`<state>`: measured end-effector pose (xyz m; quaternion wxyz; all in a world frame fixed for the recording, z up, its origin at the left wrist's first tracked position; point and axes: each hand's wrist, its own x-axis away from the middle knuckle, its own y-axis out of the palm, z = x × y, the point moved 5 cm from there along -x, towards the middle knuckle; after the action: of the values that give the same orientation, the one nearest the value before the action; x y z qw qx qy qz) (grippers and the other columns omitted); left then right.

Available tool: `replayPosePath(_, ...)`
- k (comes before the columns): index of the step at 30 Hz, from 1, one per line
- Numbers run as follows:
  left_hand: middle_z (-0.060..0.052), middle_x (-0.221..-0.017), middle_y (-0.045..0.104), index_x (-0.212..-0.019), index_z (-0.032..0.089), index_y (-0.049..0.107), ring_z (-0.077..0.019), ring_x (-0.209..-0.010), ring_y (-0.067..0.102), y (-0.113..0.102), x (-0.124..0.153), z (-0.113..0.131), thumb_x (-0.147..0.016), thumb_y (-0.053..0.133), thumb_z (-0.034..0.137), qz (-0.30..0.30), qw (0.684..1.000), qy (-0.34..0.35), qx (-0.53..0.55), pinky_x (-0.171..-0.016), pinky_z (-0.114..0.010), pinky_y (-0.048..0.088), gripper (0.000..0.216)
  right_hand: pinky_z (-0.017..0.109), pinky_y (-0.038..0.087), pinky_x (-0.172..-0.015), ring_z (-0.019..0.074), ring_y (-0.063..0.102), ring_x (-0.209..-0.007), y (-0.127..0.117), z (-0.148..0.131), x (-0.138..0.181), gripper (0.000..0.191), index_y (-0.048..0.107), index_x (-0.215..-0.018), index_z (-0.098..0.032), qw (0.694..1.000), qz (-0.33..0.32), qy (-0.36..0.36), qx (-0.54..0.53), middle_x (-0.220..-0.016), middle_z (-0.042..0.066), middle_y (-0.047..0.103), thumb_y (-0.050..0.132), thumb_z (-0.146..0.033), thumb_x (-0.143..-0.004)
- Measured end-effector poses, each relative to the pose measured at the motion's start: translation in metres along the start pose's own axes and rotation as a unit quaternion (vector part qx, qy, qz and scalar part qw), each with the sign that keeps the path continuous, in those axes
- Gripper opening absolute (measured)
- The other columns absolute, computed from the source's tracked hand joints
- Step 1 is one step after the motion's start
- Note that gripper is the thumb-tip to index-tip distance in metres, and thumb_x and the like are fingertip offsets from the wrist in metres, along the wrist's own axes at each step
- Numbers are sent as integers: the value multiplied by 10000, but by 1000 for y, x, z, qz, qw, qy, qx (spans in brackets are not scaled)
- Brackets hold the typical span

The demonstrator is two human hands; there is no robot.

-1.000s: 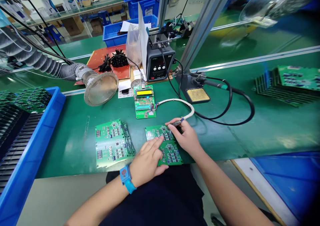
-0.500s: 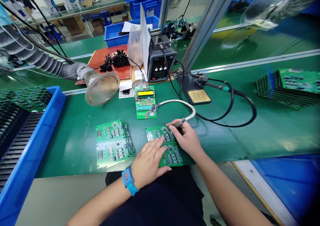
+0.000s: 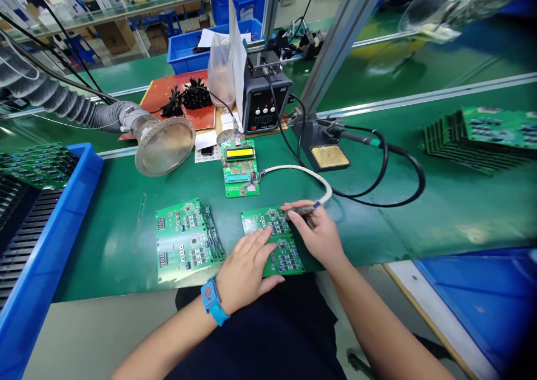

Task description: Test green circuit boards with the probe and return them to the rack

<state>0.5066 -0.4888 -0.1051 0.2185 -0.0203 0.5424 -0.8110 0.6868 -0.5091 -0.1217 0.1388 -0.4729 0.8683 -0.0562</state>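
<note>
A green circuit board (image 3: 288,252) with rows of small parts and a pale display lies near the table's front edge. My left hand (image 3: 244,263) rests flat on its lower left area, fingers stretched out, a blue wrist strap (image 3: 213,301) behind it. Pinched in my right hand (image 3: 322,235) is a cabled probe (image 3: 305,210) at the board's upper right edge; its tip is hidden by my fingers. From the probe a white cable (image 3: 308,172) runs to a small board with a lit yellow screen (image 3: 240,174).
To the left lies a stack of boards (image 3: 182,245), beside a blue bin (image 3: 79,212) of more boards. A fume hose (image 3: 163,145), a soldering station (image 3: 265,103) and an iron in its stand (image 3: 329,156) stand behind. More boards (image 3: 495,134) are at right.
The view has shifted slightly. My right hand and the probe have moved a little to the right relative to the board. My left hand stays on the board.
</note>
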Motion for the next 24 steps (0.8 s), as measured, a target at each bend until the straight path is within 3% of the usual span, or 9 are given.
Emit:
replayPosePath(7,-165,-1497,358,-1266,144,427,-265,-1398,319,0,0,0,-871,661,391,-5,1000,-1,15,-1127,-451,332,521,417,464,-961,231,617,-1064,-12,1,43,95,580,-972,-226,997,-37,-13,65,-980,74,671,545,-297,-919)
replayPosePath(24,-170,-1491,362,-1270,139,418,-289,-1389,330,0,0,1,-846,697,346,-5,1000,2,15,-1116,-472,343,548,350,515,-851,222,644,-998,-6,-17,46,93,561,-933,-233,983,-17,-118,139,-907,50,687,559,-157,-878)
